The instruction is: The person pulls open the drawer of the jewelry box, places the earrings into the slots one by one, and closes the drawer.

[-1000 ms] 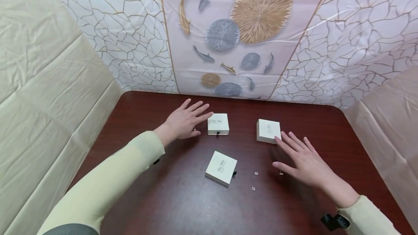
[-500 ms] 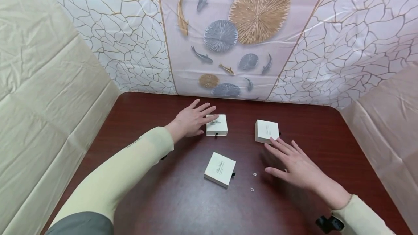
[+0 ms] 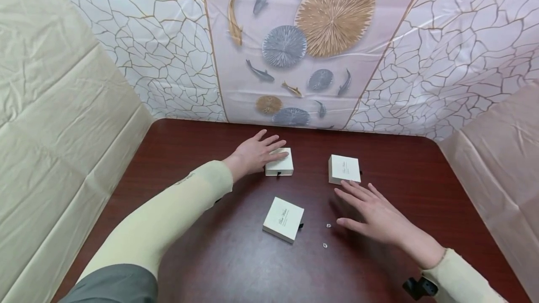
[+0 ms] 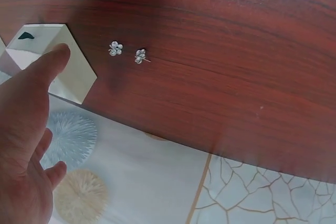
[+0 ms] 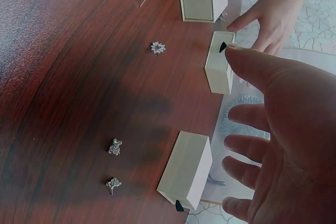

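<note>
In the head view my left hand point(image 3: 260, 152) is spread over the back left white box point(image 3: 280, 168), its fingers overlapping the lid. My right hand point(image 3: 381, 216), fingers straight and apart, hovers just in front of the right white box point(image 3: 344, 168). Between and nearer lies a third white box point(image 3: 283, 219), turned at an angle, with a black pull tab. Two small stud earrings point(image 3: 329, 225) lie to its right. Beside the left box, the left wrist view shows a pair of flower-shaped studs point(image 4: 115, 49). Another pair of studs point(image 5: 115, 146) appears in the right wrist view below my right palm.
The dark red wooden table point(image 3: 202, 247) has rounded back corners. Behind it hangs a patterned cloth point(image 3: 286, 88) with fish and round leaf shapes. Cream cloth walls point(image 3: 63, 120) border the left and right sides.
My left hand has moved right, further over the back left box. My right hand has shifted slightly left and nearer, off the right box's corner. The boxes stay put on the table.
</note>
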`<state>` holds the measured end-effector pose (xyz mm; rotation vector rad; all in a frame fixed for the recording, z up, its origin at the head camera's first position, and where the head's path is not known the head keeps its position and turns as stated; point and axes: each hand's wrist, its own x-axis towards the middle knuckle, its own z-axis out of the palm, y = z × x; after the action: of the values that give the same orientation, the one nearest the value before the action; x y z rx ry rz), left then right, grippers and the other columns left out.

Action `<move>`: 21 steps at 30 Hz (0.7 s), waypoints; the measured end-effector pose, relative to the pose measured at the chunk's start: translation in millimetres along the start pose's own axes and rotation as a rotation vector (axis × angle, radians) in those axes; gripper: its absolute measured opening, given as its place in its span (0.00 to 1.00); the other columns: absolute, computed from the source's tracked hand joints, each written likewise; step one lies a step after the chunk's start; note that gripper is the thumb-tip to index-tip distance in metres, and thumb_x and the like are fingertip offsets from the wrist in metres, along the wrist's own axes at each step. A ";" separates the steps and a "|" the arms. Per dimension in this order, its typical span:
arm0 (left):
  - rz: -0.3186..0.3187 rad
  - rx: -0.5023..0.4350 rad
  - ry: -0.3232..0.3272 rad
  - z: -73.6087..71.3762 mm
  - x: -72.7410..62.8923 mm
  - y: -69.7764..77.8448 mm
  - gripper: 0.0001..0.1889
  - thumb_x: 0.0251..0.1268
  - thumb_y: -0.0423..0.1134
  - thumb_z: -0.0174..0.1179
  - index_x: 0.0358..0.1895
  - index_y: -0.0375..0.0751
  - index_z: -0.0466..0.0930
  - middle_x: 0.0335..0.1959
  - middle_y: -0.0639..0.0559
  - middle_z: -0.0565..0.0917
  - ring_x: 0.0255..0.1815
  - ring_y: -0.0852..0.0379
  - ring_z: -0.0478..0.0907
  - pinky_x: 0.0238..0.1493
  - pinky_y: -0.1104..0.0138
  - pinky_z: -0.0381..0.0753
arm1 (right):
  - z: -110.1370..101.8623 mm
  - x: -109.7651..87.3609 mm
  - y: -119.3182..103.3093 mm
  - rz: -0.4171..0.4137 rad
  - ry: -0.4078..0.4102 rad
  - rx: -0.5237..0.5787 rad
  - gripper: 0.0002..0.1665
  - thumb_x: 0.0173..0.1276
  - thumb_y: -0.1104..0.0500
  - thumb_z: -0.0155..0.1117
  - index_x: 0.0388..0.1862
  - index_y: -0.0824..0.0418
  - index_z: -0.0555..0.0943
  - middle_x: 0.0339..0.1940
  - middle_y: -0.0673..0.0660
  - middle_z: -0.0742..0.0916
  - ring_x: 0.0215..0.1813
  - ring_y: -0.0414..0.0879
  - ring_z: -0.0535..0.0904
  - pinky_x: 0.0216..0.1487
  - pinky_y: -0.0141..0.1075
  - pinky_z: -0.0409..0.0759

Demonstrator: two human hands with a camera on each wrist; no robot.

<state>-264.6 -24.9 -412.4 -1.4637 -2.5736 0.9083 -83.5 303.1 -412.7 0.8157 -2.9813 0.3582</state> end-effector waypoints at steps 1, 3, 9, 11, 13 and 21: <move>0.005 0.005 0.001 -0.1 1.7 0.2 0.37 0.84 0.52 0.54 0.89 0.65 0.50 0.89 0.54 0.52 0.89 0.51 0.51 0.85 0.48 0.54 | 0.2 0.3 0.3 -0.002 0.000 -0.001 0.42 0.70 0.42 0.76 0.77 0.60 0.77 0.78 0.66 0.77 0.78 0.66 0.72 0.76 0.70 0.63; 0.014 0.021 -0.001 -0.9 4.7 0.7 0.35 0.86 0.48 0.52 0.89 0.65 0.50 0.89 0.54 0.52 0.89 0.50 0.51 0.85 0.48 0.55 | 0.8 1.0 0.9 -0.006 0.002 -0.006 0.43 0.70 0.42 0.75 0.77 0.60 0.77 0.78 0.66 0.77 0.78 0.66 0.72 0.76 0.70 0.63; 0.042 0.055 -0.022 -1.9 13.3 3.3 0.37 0.86 0.41 0.51 0.89 0.66 0.47 0.90 0.55 0.51 0.89 0.51 0.50 0.85 0.48 0.55 | 1.2 1.3 0.5 -0.007 0.009 -0.007 0.43 0.69 0.43 0.76 0.78 0.60 0.76 0.78 0.66 0.77 0.78 0.66 0.72 0.76 0.71 0.63; 0.050 0.060 -0.036 -2.0 15.7 4.5 0.39 0.85 0.40 0.54 0.89 0.67 0.46 0.90 0.56 0.50 0.89 0.51 0.50 0.86 0.48 0.55 | 1.8 1.7 0.8 -0.008 0.009 -0.004 0.43 0.69 0.44 0.76 0.78 0.60 0.76 0.78 0.66 0.77 0.78 0.66 0.72 0.76 0.71 0.63; 0.059 0.064 -0.049 -2.2 17.9 5.7 0.41 0.84 0.40 0.55 0.89 0.67 0.44 0.90 0.56 0.50 0.89 0.52 0.49 0.85 0.48 0.55 | 2.4 2.1 0.8 -0.009 0.008 -0.001 0.43 0.69 0.44 0.76 0.78 0.59 0.76 0.78 0.66 0.77 0.78 0.65 0.72 0.76 0.71 0.62; 0.095 0.040 -0.019 -2.3 23.8 12.7 0.37 0.86 0.36 0.50 0.89 0.62 0.48 0.89 0.59 0.52 0.88 0.55 0.51 0.84 0.49 0.59 | 4.0 3.0 -0.2 -0.010 0.006 0.006 0.43 0.69 0.44 0.77 0.78 0.60 0.76 0.79 0.66 0.76 0.79 0.65 0.71 0.77 0.71 0.62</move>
<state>-267.2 0.0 -422.6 -1.5867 -2.5026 0.9831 -85.9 300.6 -416.3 0.8281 -2.9709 0.3692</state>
